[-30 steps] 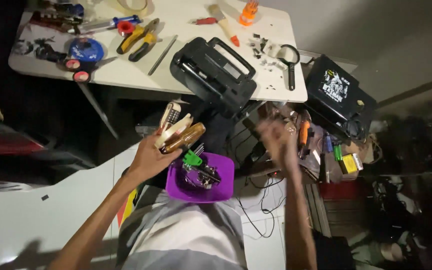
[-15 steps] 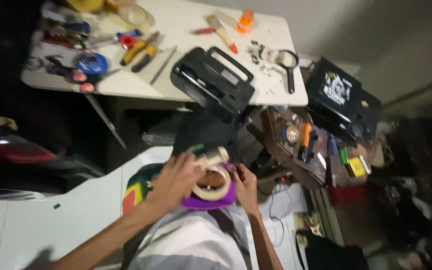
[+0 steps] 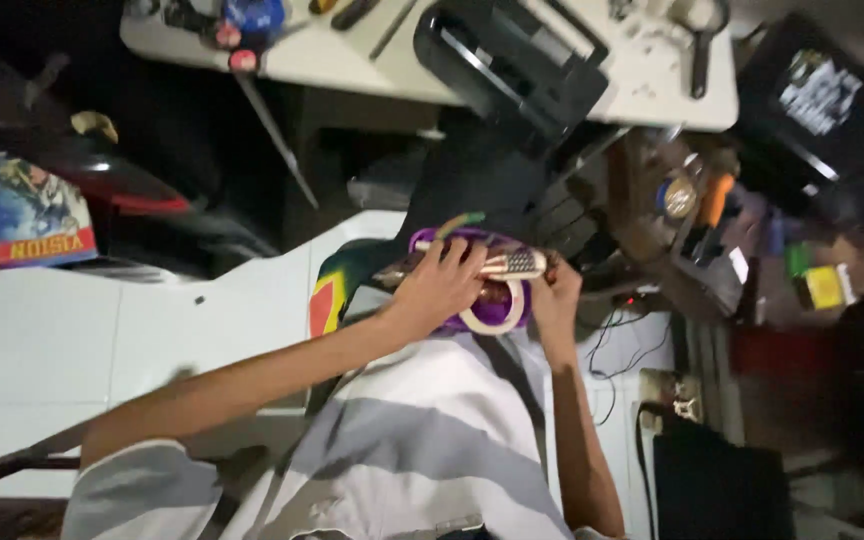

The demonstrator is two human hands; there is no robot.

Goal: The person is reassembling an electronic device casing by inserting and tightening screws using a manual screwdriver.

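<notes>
A: What is held by the left hand (image 3: 439, 290)?
B: A tan gadget (image 3: 497, 264) is gripped, fingers curled over it, above the purple bowl (image 3: 482, 312) on the lap.
A: Right hand (image 3: 555, 300)?
B: The gadget's grilled end is pinched; a tape roll (image 3: 500, 318) is seen just below. Blur is noted.
A: Surroundings?
B: A white table (image 3: 642, 92) with a black case (image 3: 512, 62) is seen beyond.
</notes>
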